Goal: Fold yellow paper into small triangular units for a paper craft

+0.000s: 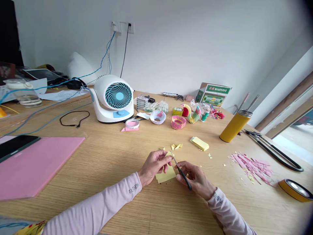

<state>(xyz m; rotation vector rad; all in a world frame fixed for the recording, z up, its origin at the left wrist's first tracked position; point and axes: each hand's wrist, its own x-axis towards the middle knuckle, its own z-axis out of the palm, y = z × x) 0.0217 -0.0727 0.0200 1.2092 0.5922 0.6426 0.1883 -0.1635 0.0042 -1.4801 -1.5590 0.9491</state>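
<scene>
A small piece of yellow paper [169, 153] is pinched between the thumb and fingers of my left hand [156, 164]. My right hand [194, 178] grips black-handled scissors [182, 173], whose blades reach up to the edge of that piece. Beneath both hands a yellow paper square [165, 176] lies flat on the wooden table. Just beyond my fingers are some folded yellow paper pieces [176, 147]. A stack of yellow paper strips [200, 143] rests farther off to the right.
Pink paper strips [253, 166] lie scattered at right, near a roll of tape [295, 189] and a leaning yellow tumbler [235, 126]. A white fan [113, 98] stands at back left. Pink board [49, 163] with a phone [18, 145] covers the left side. Paper baskets [178, 122] sit behind.
</scene>
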